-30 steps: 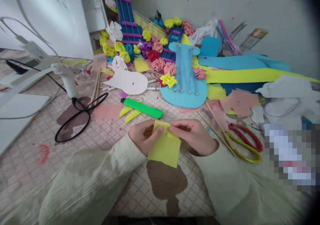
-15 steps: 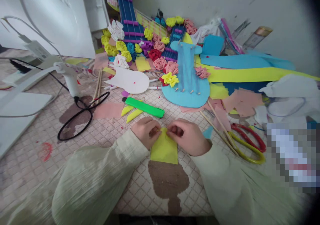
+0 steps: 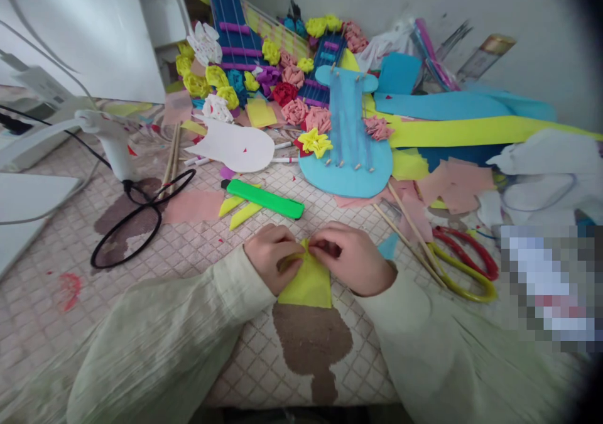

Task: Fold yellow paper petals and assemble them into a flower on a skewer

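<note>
A piece of yellow crepe paper (image 3: pixel 313 282) lies at the front middle of the table, its far edge pinched up between both hands. My left hand (image 3: pixel 273 254) is closed on the paper's far left part, thumb toward me. My right hand (image 3: pixel 351 254) pinches the far edge just to the right, fingertips close to those of the left. The paper's near edge hangs flat by a brown patch in the tablecloth. Just beyond my hands lie a green utility knife (image 3: pixel 266 198) and yellow paper strips (image 3: pixel 245 215).
A blue guitar-shaped cutout (image 3: pixel 348 176) with paper flowers stands beyond. To the right are wooden sticks (image 3: pixel 409 229) and red-and-yellow-handled scissors (image 3: pixel 464 273). On the left are a white glue gun (image 3: pixel 113 147) and its black cable (image 3: pixel 94 254). A white cutout (image 3: pixel 245 147) lies behind the knife.
My left thumb has come down lower over the paper's left side, and the far edge is gathered a little more. The whole view has shifted slightly.
</note>
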{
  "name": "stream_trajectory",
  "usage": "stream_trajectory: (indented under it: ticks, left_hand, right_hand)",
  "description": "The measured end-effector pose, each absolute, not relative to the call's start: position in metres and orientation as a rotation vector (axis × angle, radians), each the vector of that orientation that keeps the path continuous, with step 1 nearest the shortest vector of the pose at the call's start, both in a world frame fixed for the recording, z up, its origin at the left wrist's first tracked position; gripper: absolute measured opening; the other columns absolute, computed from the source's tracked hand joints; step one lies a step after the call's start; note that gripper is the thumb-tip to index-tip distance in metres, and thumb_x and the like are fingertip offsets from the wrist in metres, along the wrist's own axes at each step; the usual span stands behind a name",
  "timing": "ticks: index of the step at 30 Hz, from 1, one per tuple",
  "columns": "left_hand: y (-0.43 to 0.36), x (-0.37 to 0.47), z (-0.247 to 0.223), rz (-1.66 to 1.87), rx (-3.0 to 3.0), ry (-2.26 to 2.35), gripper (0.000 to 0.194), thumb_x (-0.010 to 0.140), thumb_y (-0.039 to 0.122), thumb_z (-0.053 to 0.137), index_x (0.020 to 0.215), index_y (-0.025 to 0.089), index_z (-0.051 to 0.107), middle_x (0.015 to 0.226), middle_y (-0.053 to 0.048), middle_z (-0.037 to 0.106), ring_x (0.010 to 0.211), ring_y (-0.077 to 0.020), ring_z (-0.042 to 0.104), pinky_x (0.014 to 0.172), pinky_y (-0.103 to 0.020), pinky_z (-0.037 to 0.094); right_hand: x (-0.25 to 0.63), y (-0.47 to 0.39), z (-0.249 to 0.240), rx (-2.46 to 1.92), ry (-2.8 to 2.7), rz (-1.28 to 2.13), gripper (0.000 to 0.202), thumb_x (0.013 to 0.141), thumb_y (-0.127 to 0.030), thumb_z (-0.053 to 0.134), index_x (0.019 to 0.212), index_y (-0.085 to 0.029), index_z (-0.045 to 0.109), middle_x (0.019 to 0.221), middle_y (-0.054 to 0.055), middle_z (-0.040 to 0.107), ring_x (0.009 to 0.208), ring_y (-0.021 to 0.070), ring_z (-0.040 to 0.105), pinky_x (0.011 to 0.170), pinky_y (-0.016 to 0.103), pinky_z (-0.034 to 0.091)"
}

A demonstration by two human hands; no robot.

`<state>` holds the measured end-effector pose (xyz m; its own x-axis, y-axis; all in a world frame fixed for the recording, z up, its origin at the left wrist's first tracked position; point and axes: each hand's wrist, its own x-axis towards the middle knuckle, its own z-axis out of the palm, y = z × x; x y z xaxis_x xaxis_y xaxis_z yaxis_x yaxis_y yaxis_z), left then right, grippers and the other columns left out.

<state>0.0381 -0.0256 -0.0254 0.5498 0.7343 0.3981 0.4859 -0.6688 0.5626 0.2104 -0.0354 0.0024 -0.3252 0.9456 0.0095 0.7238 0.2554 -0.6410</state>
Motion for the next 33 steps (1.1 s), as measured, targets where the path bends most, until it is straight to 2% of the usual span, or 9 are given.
stream_trajectory:
  ticks: [8,13,22,33]
  left_hand:
    - [-0.0244,0.0372,-0.0282,0.941,2.392,0.968,0.02,0.073,0.019,0.048,0.075,0.016,0.067,0.07,-0.005,0.055,0.065,-0.0142,0.049,0.061,-0.029,0.042]
    - [-0.0218,0.036,-0.0286,0.908,2.408,0.968,0.022,0.077,0.028,0.048,0.072,0.017,0.066,0.07,-0.005,0.057,0.065,-0.0135,0.05,0.062,-0.029,0.044]
    - [-0.0199,0.0332,-0.0298,0.837,2.446,0.995,0.02,0.075,0.024,0.048,0.088,0.016,0.062,0.079,-0.005,0.058,0.073,-0.0151,0.053,0.068,-0.03,0.045]
    - [-0.0199,0.0326,-0.0309,0.85,2.453,0.976,0.023,0.077,0.024,0.047,0.089,0.016,0.064,0.079,-0.007,0.056,0.071,-0.0152,0.051,0.066,-0.031,0.046]
  right_hand:
    - [0.2101,-0.0345,0.0013,-1.542,-2.133,0.78,0.009,0.069,-0.011,0.054,0.069,-0.017,0.061,0.07,0.0,0.056,0.06,0.0091,0.048,0.056,0.022,0.038]
    - [0.2103,-0.0346,0.0021,-1.545,-2.127,0.788,0.008,0.07,-0.011,0.055,0.07,-0.017,0.061,0.069,0.0,0.056,0.06,0.009,0.048,0.056,0.022,0.038]
    - [0.2105,-0.035,0.0007,-1.548,-2.124,0.792,0.008,0.069,-0.011,0.055,0.07,-0.017,0.061,0.07,-0.001,0.056,0.06,0.0087,0.049,0.057,0.022,0.039]
    - [0.2109,-0.0348,0.0004,-1.544,-2.124,0.783,0.008,0.069,-0.011,0.055,0.07,-0.017,0.06,0.069,-0.001,0.056,0.06,0.0088,0.048,0.056,0.022,0.038]
